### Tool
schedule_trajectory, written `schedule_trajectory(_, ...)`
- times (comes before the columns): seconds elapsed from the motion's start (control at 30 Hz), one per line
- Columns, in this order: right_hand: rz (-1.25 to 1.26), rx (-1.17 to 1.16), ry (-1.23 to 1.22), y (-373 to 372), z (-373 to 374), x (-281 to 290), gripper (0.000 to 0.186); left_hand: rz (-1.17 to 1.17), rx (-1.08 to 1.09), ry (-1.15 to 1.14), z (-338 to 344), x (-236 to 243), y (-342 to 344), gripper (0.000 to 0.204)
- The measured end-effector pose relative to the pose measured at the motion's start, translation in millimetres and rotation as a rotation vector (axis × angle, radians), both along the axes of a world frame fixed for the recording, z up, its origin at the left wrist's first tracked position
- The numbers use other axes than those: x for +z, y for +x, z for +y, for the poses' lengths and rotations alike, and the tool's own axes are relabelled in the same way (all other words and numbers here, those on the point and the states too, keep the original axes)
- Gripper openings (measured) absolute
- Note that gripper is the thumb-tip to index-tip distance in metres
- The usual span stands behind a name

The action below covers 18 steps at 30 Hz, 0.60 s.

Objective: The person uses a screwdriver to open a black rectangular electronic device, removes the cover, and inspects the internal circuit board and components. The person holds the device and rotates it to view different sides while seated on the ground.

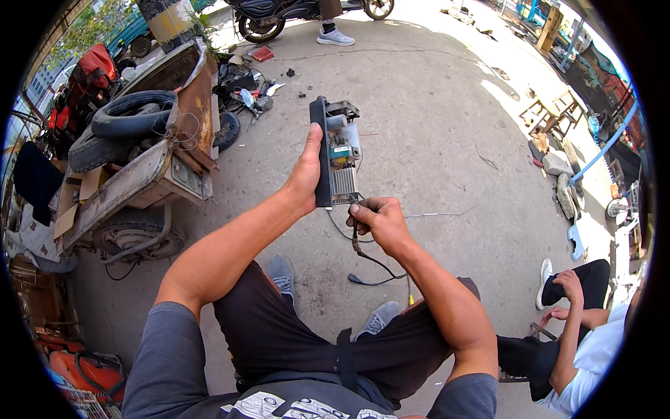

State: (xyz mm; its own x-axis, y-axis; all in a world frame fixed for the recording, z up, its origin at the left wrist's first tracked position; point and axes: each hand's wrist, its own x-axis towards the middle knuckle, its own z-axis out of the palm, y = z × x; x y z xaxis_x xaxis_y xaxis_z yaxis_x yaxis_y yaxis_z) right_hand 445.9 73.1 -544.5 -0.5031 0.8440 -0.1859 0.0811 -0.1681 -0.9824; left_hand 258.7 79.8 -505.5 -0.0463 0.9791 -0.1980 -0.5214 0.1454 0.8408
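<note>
My left hand point(306, 171) is wrapped round the black casing of an opened electronic power unit point(322, 150), thumb along its near side. The unit stands on edge, its inside turned right, showing a finned metal heat sink point(343, 184), a green-and-yellow transformer-like part point(341, 152) and a grey cylinder. At its lower end, my right hand point(378, 222) pinches a black cable point(356, 241) between thumb and fingers. From there the cable hangs down to a black plug point(354, 278) near the ground. Fingers of the left hand are partly hidden behind the casing.
A rusty cart point(157, 164) with old tyres point(134, 115) stands left, scrap heaped beyond it. Another person point(593, 342) sits at lower right. Wooden stools point(555, 112) and stones are at the right. A motorbike point(262, 21) and someone's leg show at the top. Thin wire point(447, 213) lies on the concrete.
</note>
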Motion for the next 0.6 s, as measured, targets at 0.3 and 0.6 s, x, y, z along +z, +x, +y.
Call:
schedule_trajectory(0.3, -0.181, -0.057, 0.307, -1.7, -2.3, -0.7, 0.023, 0.069, -0.003, -0.012, -5.6, 6.2, -1.0, 0.070)
schedule_trajectory(0.6, -0.131, 0.035, 0.222, 6.3, 6.1, -4.8, 0.024, 0.020, -0.039, 0.008, -7.3, 8.0, 0.9, 0.069)
